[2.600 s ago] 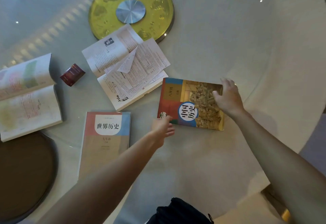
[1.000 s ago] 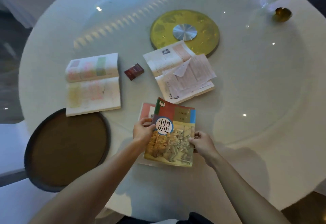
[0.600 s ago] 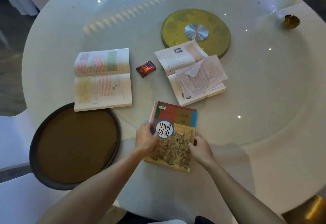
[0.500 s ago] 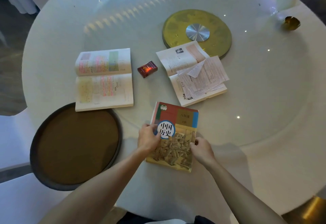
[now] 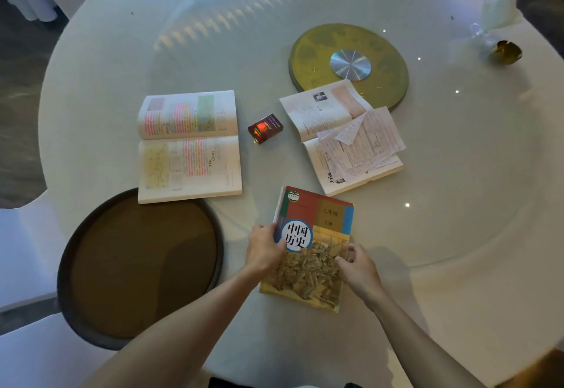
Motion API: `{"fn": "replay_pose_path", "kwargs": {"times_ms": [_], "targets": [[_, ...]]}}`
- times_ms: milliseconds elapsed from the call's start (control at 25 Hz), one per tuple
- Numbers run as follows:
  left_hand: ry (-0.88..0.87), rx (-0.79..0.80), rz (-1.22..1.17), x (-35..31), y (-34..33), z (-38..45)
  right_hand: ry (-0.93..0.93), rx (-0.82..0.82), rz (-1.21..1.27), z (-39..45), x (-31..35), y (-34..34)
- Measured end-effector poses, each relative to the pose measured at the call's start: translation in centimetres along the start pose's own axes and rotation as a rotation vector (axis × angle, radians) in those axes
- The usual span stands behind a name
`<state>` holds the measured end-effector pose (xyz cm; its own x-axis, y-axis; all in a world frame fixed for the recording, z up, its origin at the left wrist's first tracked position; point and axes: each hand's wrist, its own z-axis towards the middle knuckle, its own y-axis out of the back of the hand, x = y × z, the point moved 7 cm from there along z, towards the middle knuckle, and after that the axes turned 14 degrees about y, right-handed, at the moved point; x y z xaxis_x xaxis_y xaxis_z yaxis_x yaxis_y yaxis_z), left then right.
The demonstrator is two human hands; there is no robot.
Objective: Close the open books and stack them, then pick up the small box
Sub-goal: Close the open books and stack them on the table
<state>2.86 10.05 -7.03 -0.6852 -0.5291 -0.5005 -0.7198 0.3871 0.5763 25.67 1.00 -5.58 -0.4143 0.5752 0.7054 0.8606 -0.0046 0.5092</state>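
Observation:
A closed history book with a red, blue and yellow cover lies near the table's front, on top of another closed book that it hides almost fully. My left hand grips its left edge and my right hand grips its right edge. An open book with highlighted pages lies to the left. A second open book with loose sheets on it lies to the right. Between them sits the small dark red box.
The round white table has a glass turntable with a yellow disc at its hub. A dark round tray sits at the front left. A gold object and a clear bag stand far right.
The closed history book was carried from the right and laid on the other closed book. Both hands have since squared it up; it now rests flat.

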Motion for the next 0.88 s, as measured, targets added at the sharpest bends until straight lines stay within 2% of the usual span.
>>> {"fn": "replay_pose_path", "kwargs": {"times_ms": [280, 400, 480, 560, 640, 760, 880], "targets": [[-0.021, 0.085, -0.056, 1.1, 0.6, 0.9, -0.045, 0.015, 0.016, 0.1, 0.4, -0.8], [0.006, 0.078, -0.13, 1.2, 3.3, 1.8, -0.038, -0.13, -0.225, 1.2, 1.9, -0.1], [0.012, -0.001, -0.165, 1.4, 7.0, 3.5, 0.065, -0.18, -0.304, 2.5, 5.7, -0.5], [0.017, -0.092, -0.192, 1.7, 11.2, 5.5, 0.178, -0.147, -0.224, 4.4, 10.1, -2.3], [0.049, -0.151, -0.257, 2.4, 15.3, 7.2, 0.228, -0.041, -0.111, 6.7, 13.8, -5.1], [0.082, -0.252, -0.329, 3.7, 20.6, 9.4, 0.217, 0.161, 0.033, 9.6, 17.8, -9.6], [0.199, -0.346, -0.354, 7.1, 24.2, 11.8, 0.197, 0.248, 0.108, 11.7, 20.4, -13.4]]}}
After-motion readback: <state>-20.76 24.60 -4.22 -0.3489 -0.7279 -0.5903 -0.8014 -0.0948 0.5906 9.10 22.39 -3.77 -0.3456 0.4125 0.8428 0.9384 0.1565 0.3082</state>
